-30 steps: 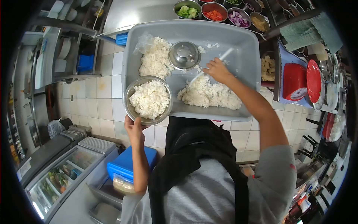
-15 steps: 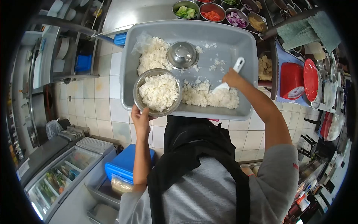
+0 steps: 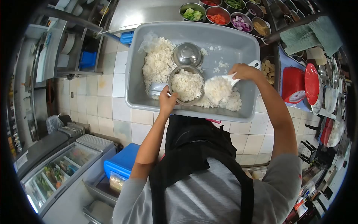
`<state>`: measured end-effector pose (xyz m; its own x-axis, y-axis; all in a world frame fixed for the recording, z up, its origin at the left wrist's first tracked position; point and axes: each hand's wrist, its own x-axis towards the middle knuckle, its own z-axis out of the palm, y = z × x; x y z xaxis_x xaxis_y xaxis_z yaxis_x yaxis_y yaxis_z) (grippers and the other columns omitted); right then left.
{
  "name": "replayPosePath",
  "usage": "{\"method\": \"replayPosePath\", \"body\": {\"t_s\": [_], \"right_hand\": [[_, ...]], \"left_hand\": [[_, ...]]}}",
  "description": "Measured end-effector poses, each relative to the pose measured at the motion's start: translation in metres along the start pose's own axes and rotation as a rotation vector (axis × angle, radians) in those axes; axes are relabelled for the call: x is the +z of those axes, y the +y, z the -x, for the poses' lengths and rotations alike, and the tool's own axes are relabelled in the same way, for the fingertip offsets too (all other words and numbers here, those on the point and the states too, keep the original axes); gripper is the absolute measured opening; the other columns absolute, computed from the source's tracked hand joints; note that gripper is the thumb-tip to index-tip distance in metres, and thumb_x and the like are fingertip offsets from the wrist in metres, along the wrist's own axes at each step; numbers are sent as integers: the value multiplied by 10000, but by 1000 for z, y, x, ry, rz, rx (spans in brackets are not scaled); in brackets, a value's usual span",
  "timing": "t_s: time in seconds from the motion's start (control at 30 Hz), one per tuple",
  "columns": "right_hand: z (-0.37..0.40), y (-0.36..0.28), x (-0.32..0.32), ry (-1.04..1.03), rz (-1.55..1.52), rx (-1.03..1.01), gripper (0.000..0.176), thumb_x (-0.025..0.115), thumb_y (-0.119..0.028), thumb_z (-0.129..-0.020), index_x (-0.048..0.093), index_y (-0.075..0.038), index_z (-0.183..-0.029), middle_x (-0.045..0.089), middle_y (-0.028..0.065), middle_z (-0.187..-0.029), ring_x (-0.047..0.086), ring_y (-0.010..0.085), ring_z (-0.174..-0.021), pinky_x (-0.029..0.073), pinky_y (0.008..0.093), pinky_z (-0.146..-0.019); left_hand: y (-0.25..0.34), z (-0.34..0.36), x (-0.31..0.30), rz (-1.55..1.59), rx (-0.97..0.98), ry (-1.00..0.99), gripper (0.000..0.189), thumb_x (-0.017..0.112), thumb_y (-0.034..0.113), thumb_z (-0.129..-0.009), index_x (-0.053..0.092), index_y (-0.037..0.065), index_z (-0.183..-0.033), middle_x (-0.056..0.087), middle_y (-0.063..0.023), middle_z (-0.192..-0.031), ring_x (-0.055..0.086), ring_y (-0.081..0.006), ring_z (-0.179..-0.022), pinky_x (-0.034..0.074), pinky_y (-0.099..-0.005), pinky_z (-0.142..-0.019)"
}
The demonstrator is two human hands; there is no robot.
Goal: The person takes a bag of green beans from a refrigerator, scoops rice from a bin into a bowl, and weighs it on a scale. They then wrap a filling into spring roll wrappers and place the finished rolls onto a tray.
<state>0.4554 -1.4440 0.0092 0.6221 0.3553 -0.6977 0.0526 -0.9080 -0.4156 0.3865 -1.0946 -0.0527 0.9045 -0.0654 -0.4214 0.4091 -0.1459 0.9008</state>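
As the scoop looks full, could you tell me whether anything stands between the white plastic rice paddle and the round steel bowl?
Nothing visible does. The white plastic rice paddle in the right hand sits beside the round steel bowl held by the left hand; the domed steel lid lies beyond the bowl, off that path.

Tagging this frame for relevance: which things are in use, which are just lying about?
In use: left hand, holding bowl; right hand, holding scoop loaded with rice; tub.
Lying about: metal lid in the tub, veg bowls, red plate, towel, blue box.
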Motion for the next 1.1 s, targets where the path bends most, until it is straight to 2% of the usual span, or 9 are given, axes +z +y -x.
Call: {"method": "replayPosePath", "body": {"t_s": [0.1, 0.17, 0.4, 0.67, 0.73, 0.83, 0.9, 1.03, 1.1], "right_hand": [[13, -9, 3, 250, -136, -65, 275, 576, -97, -725, 650, -125, -988, 646, 94, -903, 608, 252, -832, 460, 350, -725], [22, -34, 21, 634, 67, -39, 294, 570, -87, -743, 636, -137, -1025, 636, 112, -859, 612, 254, -785, 472, 351, -692], [34, -69, 135, 1090, 374, -135, 494, 527, -11, -681, 537, -153, -1154, 534, 94, -923, 544, 253, -794, 482, 377, -649], [38, -48, 94, 943, -240, -80, 417, 529, -2, -718, 581, -130, -1112, 583, 143, -878, 584, 303, -719, 483, 395, -659], [23, -25, 88, 1185, -158, 49, 356, 548, -26, -702, 613, -107, -1043, 597, 143, -840, 584, 328, -681, 483, 404, -627], [2, -5, 70, 1020, 79, 305, 279, 555, -47, -708, 643, -124, -962, 606, 94, -830, 598, 267, -720, 463, 393, -661], [-22, 6, 66, 871, 564, 276, 233, 548, -68, -728, 648, -163, -915, 611, 40, -817, 596, 193, -773, 410, 374, -748], [-59, 17, 78, 848, 562, 66, 235, 534, -84, -746, 653, -200, -912, 610, 4, -809, 579, 152, -815, 335, 368, -833], [-55, 19, 87, 569, 617, -130, 250, 527, -70, -747, 661, -210, -903, 611, -3, -807, 579, 172, -825, 326, 382, -841]], "left_hand": [[4, -4, 21, 47, -24, -45, 152, 523, 11, -763, 484, -35, -903, 533, -91, -796, 621, -208, -599, 565, -305, -472], [10, -4, 34, 129, -66, -61, 131, 522, 10, -759, 488, -27, -880, 532, -88, -797, 620, -204, -605, 568, -314, -485], [12, -25, 63, 359, -178, -44, 74, 527, 0, -745, 480, -13, -801, 526, -84, -727, 591, -182, -573, 564, -318, -462], [4, -15, 56, 383, -145, -46, 125, 515, -1, -761, 516, -14, -884, 589, -108, -785, 619, -193, -607, 567, -315, -481], [12, -11, 40, 280, -66, -19, 163, 509, 7, -769, 519, -20, -929, 597, -111, -825, 625, -189, -626, 564, -304, -482], [20, -1, 2, 224, -10, -17, 213, 511, 9, -781, 499, -24, -991, 574, -129, -874, 614, -180, -628, 557, -275, -456], [16, 6, -22, 188, 26, 36, 232, 504, 3, -779, 498, -27, -1009, 577, -133, -890, 616, -183, -644, 557, -274, -457], [5, 20, -57, 200, 71, 164, 251, 506, 27, -782, 506, -44, -1022, 602, -135, -878, 627, -181, -625, 549, -253, -451], [6, 28, -66, 216, 63, 172, 258, 501, 24, -783, 496, -47, -1030, 602, -139, -878, 629, -183, -627, 550, -252, -451]]}}
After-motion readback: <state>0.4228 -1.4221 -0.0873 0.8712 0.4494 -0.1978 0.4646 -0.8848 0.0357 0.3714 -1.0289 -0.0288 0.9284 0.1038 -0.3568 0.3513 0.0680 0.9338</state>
